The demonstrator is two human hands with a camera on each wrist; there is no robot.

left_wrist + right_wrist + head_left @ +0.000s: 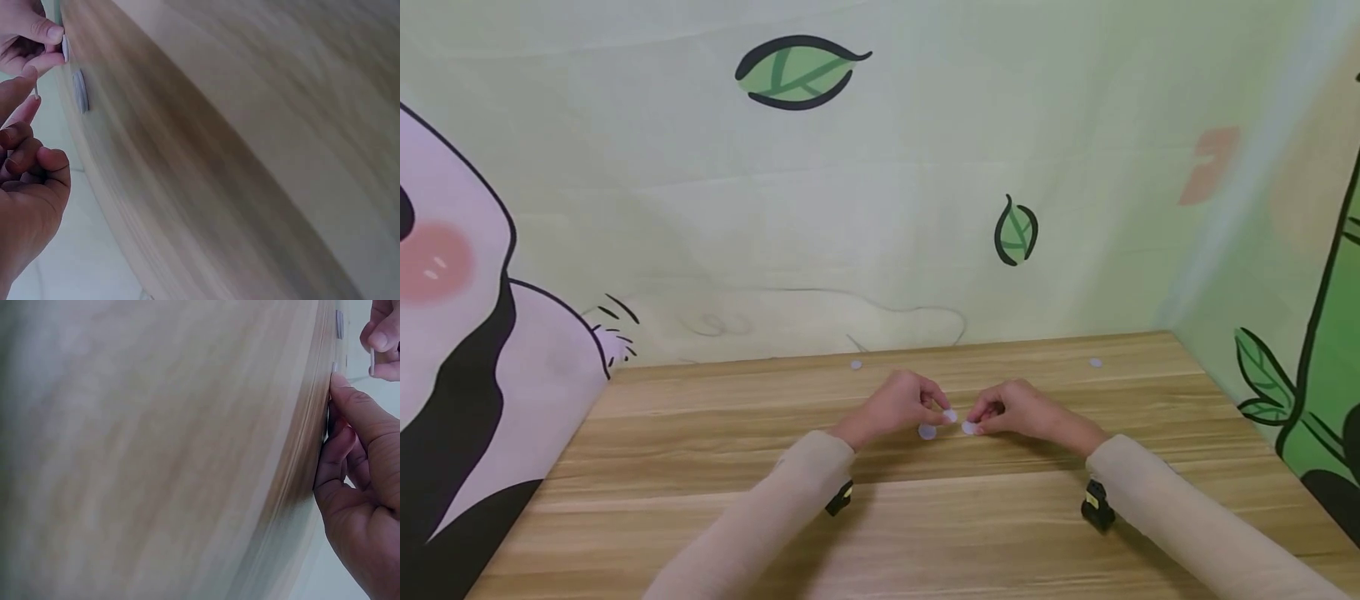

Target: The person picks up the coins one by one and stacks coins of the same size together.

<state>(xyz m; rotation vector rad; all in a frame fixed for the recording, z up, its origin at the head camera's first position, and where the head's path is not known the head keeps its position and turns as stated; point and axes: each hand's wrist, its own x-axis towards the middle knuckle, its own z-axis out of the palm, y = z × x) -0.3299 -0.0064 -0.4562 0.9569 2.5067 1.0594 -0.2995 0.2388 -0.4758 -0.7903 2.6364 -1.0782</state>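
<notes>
Between thumb and index finger my left hand (904, 404) pinches a small white disc (951, 415), held on edge above the table in the right wrist view. Just right of it, my right hand (1026, 410) has thumb and fingertip on another white disc (970, 427), low at the tabletop. In the left wrist view this second disc (65, 48) stands tilted in the right hand's pinch. Beneath the left fingertips lies a small stack of white discs (927, 432), whose layered edge shows in the left wrist view. The left hand's other fingers are curled in.
Two more white discs lie near the table's back edge, a left one (856, 365) and a right one (1096, 362). The wooden table (970, 533) meets a printed cloth backdrop (910, 208) behind and at the sides. Each wrist wears a small black camera.
</notes>
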